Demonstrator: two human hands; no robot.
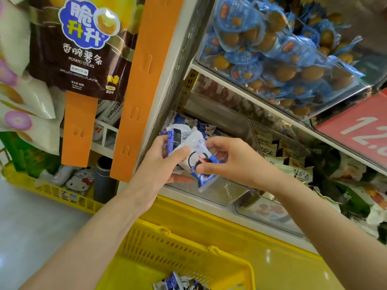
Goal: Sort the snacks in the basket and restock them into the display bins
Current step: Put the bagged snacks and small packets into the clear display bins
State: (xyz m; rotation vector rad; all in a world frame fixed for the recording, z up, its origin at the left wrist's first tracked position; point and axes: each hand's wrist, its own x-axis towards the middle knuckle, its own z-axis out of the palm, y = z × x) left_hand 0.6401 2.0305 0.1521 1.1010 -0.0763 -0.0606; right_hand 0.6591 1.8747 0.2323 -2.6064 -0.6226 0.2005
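- Okay, centre of frame: left hand [163, 164] grips a small bunch of blue-and-white foil snack packets [186, 141], thumb on top, fingers curled underneath.
- Right hand [236, 162] pinches the lowest packet of that bunch between thumb and forefinger; the other fingers are bent loosely above it.
- The bunch is held just above the front rim of a clear plastic display bin [222, 193] on the lower shelf; similar packets lie further back in that bin.
- Bottom centre: yellow plastic slatted basket [167, 245], with a few loose blue-and-white packets [178, 284] inside, cut off by the bottom edge.
- Right of centre: neighbouring clear bin of cream-coloured snack packs [299, 172], print too small to read fully.
- Upper right: tilted clear bin of blue-wrapped brown eggs [272, 49].
- Right edge: red price sign [360, 130] with white digits, partly cut off.
- Upper left: dark brown potato-sticks bag [79, 57] hanging beside an orange cardboard strip [146, 80].
- Lower left: yellow crate [52, 191] holding a Hello Kitty pack [78, 183] and a dark grey cylinder [103, 178].
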